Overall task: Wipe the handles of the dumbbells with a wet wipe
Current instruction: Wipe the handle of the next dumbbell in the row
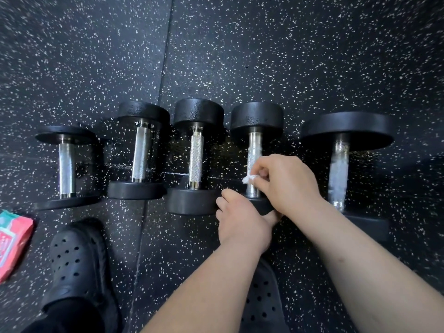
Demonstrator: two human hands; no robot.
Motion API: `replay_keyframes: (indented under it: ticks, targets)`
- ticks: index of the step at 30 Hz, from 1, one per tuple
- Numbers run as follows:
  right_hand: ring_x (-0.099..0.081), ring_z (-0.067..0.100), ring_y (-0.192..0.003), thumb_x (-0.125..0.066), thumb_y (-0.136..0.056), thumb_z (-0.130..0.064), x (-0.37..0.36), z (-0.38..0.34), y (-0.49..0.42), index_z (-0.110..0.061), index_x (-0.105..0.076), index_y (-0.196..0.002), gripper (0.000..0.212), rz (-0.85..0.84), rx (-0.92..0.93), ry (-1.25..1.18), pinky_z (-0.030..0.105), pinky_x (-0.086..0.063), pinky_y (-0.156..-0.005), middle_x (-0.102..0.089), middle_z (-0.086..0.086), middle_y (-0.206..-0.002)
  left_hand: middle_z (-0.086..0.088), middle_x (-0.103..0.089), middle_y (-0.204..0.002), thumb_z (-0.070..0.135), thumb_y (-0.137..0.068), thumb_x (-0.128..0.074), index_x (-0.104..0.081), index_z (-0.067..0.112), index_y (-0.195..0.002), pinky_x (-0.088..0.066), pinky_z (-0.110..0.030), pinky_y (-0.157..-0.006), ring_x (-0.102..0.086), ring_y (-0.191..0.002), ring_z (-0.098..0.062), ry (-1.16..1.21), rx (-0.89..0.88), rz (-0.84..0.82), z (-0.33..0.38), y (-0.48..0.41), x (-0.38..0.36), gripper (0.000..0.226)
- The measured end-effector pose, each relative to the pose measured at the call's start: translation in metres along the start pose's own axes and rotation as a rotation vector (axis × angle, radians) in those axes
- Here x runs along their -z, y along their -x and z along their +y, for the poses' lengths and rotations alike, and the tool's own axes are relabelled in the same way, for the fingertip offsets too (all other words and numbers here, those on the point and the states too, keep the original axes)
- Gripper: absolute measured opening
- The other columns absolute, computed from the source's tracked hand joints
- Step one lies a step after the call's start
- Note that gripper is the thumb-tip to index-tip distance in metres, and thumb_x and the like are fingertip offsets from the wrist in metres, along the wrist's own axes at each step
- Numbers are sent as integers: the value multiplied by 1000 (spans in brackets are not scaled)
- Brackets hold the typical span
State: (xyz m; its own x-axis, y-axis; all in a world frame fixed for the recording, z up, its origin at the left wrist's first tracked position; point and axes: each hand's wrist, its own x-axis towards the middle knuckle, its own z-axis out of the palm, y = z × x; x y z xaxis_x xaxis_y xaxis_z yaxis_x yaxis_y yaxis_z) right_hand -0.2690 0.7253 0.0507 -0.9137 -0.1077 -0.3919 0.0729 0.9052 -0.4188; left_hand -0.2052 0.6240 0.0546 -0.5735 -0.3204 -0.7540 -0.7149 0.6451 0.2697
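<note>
Several black dumbbells with chrome handles lie in a row on the speckled rubber floor. My right hand [286,182] pinches a small white wet wipe [248,179] against the lower part of the chrome handle [254,150] of the fourth dumbbell [257,116] from the left. My left hand [240,218] grips that dumbbell's near weight head, mostly hiding it. The handle [338,174] of the large dumbbell at the far right looks wet and streaked.
A pink and green wipe packet [12,243] lies at the left edge. My black perforated clogs [77,263] stand in front of the row, one under my forearms. A floor-mat seam [163,75] runs up the middle.
</note>
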Motion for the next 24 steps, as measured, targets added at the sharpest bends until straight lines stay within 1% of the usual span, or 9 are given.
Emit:
replay_keyframes:
  ticks: [4,6,9,13,17,19,21,23,24]
  targets:
    - [-67,5,-78,-87,-81,-32,5,15,0,-32,-74,-83,14,-74,-105,-172,30,-56,-79,-70,-16,-77,-5,-41,-136,75,-63,-86,-32,13,-133,-50,-44,-101,-48,-127,-30,-13,-1,10,0,1,-1,108]
    - [-68,0,-75,-89,-80,-26,8,15,-5,-29,-75,-82,15,-133,-159,-245,16,-51,-71,-72,-14,-73,-5,-41,-138,75,-63,-86,-32,13,-134,-50,-43,-101,-47,-128,-30,-14,-6,12,-1,1,-1,108]
    - [-69,-2,-70,-86,-75,-12,10,15,-12,-27,-75,-83,20,-173,-256,-326,8,-43,-56,-76,-11,-72,-5,-41,-137,73,-66,-86,-33,14,-131,-50,-42,-98,-48,-127,-30,-15,-10,11,-1,1,0,103]
    - [-73,7,-77,-77,-72,-1,4,14,-17,-26,-74,-87,30,-188,-366,-404,20,-54,-65,-77,-9,-77,-5,-41,-137,73,-65,-87,-34,14,-131,-51,-44,-100,-48,-126,-29,-19,-7,20,-1,0,0,103]
    - [-78,26,-82,-77,-73,-10,-10,12,-25,-21,-76,-85,17,-261,-395,-519,45,-65,-83,-79,-1,-77,-5,-41,-136,73,-65,-86,-33,14,-130,-51,-44,-100,-48,-126,-30,-28,-9,19,-1,1,-1,103]
    - [-78,29,-87,-67,-80,-1,-15,12,-27,-13,-79,-92,21,-299,-428,-659,43,-67,-82,-81,8,-87,-5,-41,-136,73,-65,-87,-33,14,-130,-51,-44,-101,-48,-127,-30,-33,-10,22,-1,2,-1,103]
    - [-76,23,-82,-54,-89,6,-11,11,-27,3,-76,-110,30,-336,-492,-803,33,-67,-77,-79,12,-95,-5,-42,-137,73,-65,-86,-33,14,-130,-51,-44,-101,-49,-127,-30,-41,-9,24,0,2,0,103]
    - [-72,22,-73,-49,-95,-1,-3,14,-25,13,-66,-119,32,-292,-577,-890,32,-67,-73,-73,15,-87,-5,-42,-137,74,-64,-87,-34,14,-130,-51,-44,-101,-49,-127,-30,-43,-6,28,-1,1,0,103]
    - [-73,23,-71,-49,-99,-8,-2,16,-26,10,-66,-119,32,-268,-621,-918,34,-67,-74,-73,15,-86,-5,-42,-137,74,-64,-87,-34,14,-130,-51,-44,-101,-49,-127,-30,-42,-5,29,-1,1,-1,103]
